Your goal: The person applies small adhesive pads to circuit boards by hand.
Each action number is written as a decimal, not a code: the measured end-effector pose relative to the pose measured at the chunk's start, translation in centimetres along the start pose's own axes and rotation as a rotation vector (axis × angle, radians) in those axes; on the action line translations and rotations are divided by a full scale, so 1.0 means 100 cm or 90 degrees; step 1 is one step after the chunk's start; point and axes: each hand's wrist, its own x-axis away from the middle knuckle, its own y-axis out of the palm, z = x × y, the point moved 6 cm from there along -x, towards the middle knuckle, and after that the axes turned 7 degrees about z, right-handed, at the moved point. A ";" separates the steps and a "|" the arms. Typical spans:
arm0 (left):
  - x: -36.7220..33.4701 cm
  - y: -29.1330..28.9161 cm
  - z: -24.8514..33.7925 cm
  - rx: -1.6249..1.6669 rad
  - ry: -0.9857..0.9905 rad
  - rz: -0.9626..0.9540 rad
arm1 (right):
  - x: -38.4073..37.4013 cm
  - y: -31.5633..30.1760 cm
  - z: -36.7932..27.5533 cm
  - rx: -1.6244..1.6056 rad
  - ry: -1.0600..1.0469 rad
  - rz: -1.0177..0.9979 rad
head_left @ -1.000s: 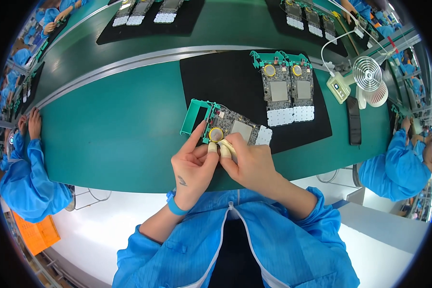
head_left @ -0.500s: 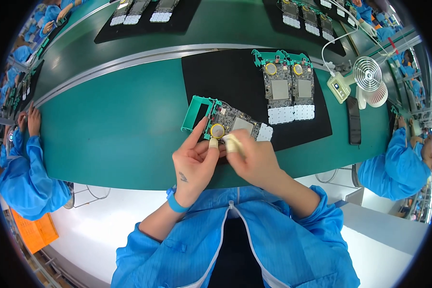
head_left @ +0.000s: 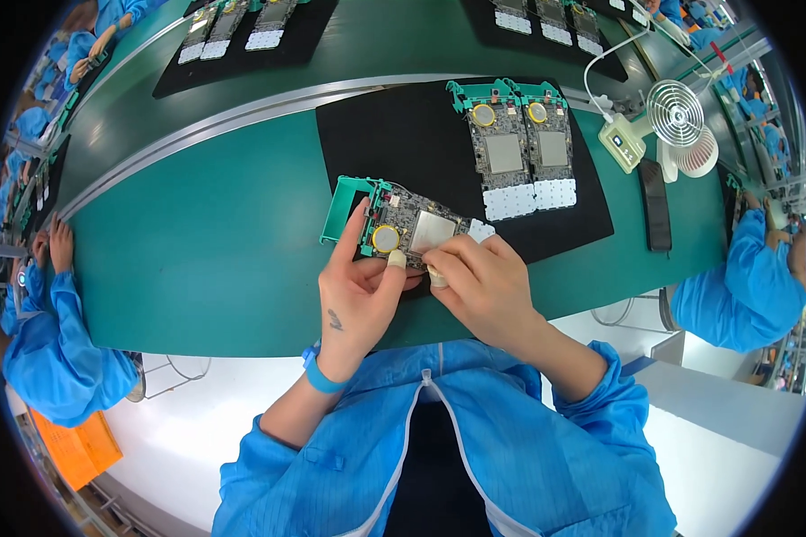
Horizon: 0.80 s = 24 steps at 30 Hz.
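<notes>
Near the table's front edge, my left hand [head_left: 363, 291] grips a circuit board [head_left: 403, 213], its thumb at the lower edge and index finger along the green plastic frame [head_left: 342, 208] at the board's left end. On the board are a round yellow-rimmed part [head_left: 386, 239] and a silver square plate [head_left: 433, 232]. My right hand [head_left: 484, 285] is closed in a pinch at the board's lower edge, right of my left thumb. What sits between its fingertips is hidden. Pale finger cots cover my left thumb and a right fingertip. Two similar boards [head_left: 503, 154] [head_left: 549, 150] lie side by side beyond.
A black mat [head_left: 385, 125] lies under the boards on the green table [head_left: 206, 233]. At the right are a small white fan [head_left: 674, 115] and a dark phone [head_left: 655, 206]. A metal rail [head_left: 242, 121] crosses behind. More boards [head_left: 228, 27] lie beyond it. Co-workers sit at both sides.
My right hand has drawn back a little from the round yellow-rimmed part and turned, its fingers now pinched lower along the board's edge. My left hand keeps its hold. The whole view has shifted slightly.
</notes>
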 end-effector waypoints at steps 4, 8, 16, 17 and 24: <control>-0.003 0.005 0.000 -0.002 0.010 -0.002 | -0.001 -0.001 0.001 -0.037 0.038 -0.006; -0.003 0.004 -0.004 -0.038 0.017 0.004 | 0.003 0.006 0.006 -0.132 0.144 0.012; -0.005 0.005 -0.003 0.018 0.013 0.004 | -0.003 0.001 -0.001 -0.034 0.034 0.016; -0.005 0.006 -0.003 0.017 0.012 0.002 | -0.003 0.001 -0.001 -0.024 0.025 0.024; -0.004 0.005 -0.003 -0.019 0.017 -0.006 | -0.004 0.000 0.001 -0.045 0.068 0.019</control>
